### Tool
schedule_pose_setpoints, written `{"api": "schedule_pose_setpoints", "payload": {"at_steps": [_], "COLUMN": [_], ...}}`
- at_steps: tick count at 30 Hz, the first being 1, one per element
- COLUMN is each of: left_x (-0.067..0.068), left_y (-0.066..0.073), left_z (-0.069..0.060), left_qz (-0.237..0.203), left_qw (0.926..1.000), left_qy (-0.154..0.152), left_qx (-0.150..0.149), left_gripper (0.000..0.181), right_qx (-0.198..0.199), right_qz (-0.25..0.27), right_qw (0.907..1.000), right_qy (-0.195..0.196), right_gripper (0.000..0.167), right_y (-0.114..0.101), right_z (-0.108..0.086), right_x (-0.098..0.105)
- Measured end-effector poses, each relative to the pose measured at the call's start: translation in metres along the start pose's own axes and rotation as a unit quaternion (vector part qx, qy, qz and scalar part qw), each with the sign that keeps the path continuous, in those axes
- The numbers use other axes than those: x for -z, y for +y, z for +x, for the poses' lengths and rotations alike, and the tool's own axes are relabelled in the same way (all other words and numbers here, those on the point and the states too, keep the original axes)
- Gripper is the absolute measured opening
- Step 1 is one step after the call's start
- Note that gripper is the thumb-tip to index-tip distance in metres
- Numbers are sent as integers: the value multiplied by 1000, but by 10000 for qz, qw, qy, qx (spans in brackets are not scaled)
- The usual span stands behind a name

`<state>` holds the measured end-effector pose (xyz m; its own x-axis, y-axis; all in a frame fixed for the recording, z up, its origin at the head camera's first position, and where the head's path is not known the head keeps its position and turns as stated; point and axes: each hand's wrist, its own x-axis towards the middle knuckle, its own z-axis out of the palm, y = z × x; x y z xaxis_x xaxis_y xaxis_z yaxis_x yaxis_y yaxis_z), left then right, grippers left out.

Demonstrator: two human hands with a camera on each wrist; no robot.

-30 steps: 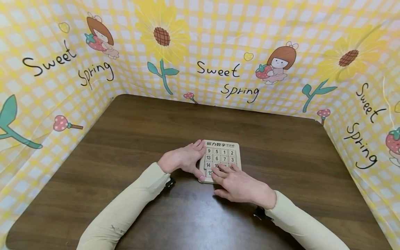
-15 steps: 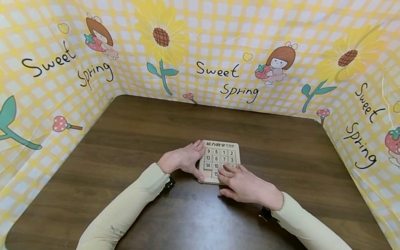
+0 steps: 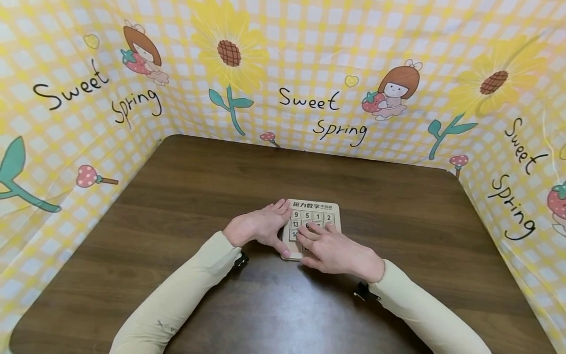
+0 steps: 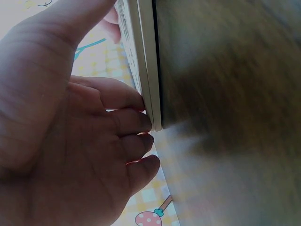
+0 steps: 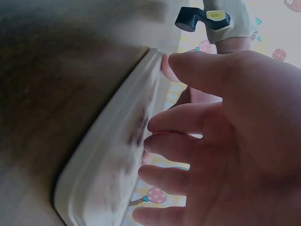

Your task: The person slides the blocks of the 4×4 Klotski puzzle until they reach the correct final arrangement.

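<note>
A pale number-slide puzzle [image 3: 325,205] lies flat on the brown table, with dark lettering along its far edge and rows of square numbered tiles. My left hand [image 3: 264,227] rests along its left side, fingers at the far left edge and thumb by the near left corner. In the left wrist view, the fingertips touch the side of the board [image 4: 146,70]. My right hand [image 3: 331,250] reaches over the tiles from the near right, fingers extended. It covers much of the middle and lower rows. Tiles 9, 5, 1 and 2 show in the top row.
The dark wood-grain table [image 3: 221,172] extends around the puzzle. A yellow checked cloth [image 3: 305,59] with flower and girl prints stands along its back and sides. Black wrist devices [image 3: 240,258] sit at both cuffs.
Tile 15 slid one place right from the near left corner, with the right fingers on it. The right hand then moved up and left over the middle tiles. The left hand stayed put.
</note>
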<state>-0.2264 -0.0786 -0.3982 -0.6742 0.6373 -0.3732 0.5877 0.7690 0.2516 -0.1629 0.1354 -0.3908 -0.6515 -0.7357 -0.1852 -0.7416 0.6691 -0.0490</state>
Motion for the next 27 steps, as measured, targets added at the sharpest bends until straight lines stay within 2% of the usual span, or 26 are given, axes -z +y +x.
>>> {"api": "schedule_pose_setpoints", "payload": {"at_steps": [6,22,27], "left_x": [1,-1,-2], "left_y": [0,1,1], "left_z": [1,0,1], "left_qz": [19,19,21], "left_qw": [10000,10000,10000], "left_qy": [18,51,53], "left_qx": [50,45,35], "left_gripper": [124,123,124], "right_qx": [-104,189,161], "right_qz": [72,-349,-214], "right_qw": [9999,9990,9996], "right_qy": [-80,206,62], "right_gripper": [63,62,63], "right_y": [0,-21,-20], "right_z": [4,-9,-11], "right_x": [-1,-7,-6]}}
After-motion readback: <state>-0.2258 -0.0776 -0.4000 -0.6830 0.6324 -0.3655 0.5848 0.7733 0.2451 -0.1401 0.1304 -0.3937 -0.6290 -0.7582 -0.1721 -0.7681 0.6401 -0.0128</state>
